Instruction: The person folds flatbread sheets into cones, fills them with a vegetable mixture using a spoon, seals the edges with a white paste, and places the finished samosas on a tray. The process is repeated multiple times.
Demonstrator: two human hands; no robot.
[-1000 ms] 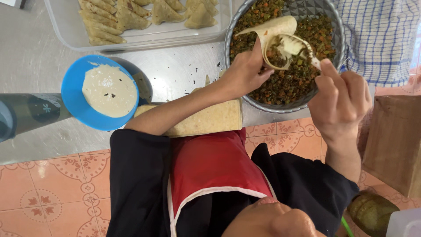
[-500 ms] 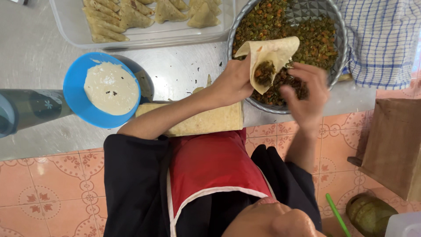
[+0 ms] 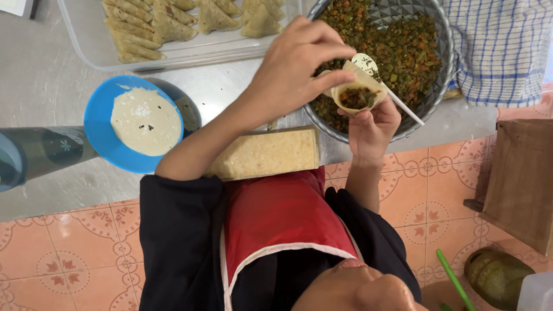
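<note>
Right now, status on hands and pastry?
Left hand pinching pastry cone rim. Right hand cupping it underneath, filled, over filling bowl. White spoon across the rim.

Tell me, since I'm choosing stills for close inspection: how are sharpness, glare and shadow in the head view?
Head view: even daylight and mostly sharp; the filled pastry cone and left hand read crisply. Soft glare lies on the steel counter, and the blue bowl casts a mild shadow. The near face at the bottom edge is blurred; the edges bend slightly.
</note>
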